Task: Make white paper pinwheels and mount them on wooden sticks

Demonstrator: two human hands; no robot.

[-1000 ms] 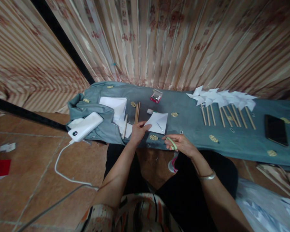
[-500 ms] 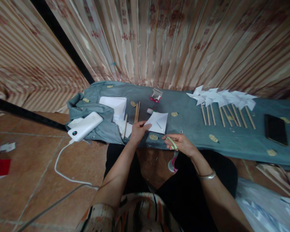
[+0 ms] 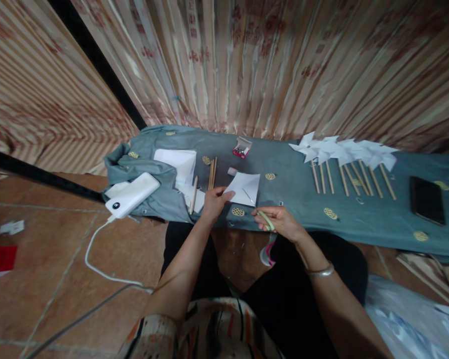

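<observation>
The left hand (image 3: 214,203) pinches a square sheet of white paper (image 3: 250,182) by its left corner, thumb on top, near the front edge of a cloth-covered table (image 3: 292,192). The right hand (image 3: 282,222) grasps green-handled scissors (image 3: 266,219), its fingers wrapped about the handles; the blade reaches in over the paper's lower right corner, pointing toward its middle. How far the blades are parted is too small to tell. Just behind the paper lies a small whitish cylinder (image 3: 232,171), and farther back stands an open red box (image 3: 242,148) holding small metallic pieces. Left of the paper are bare wooden sticks (image 3: 212,173), a pencil (image 3: 193,195), more white sheets (image 3: 177,162) and a white power bank (image 3: 133,195) with a cable attached. To the right, paper pinwheels (image 3: 353,152) on sticks lie overlapping in a row, with a black phone (image 3: 427,200) beyond them.
</observation>
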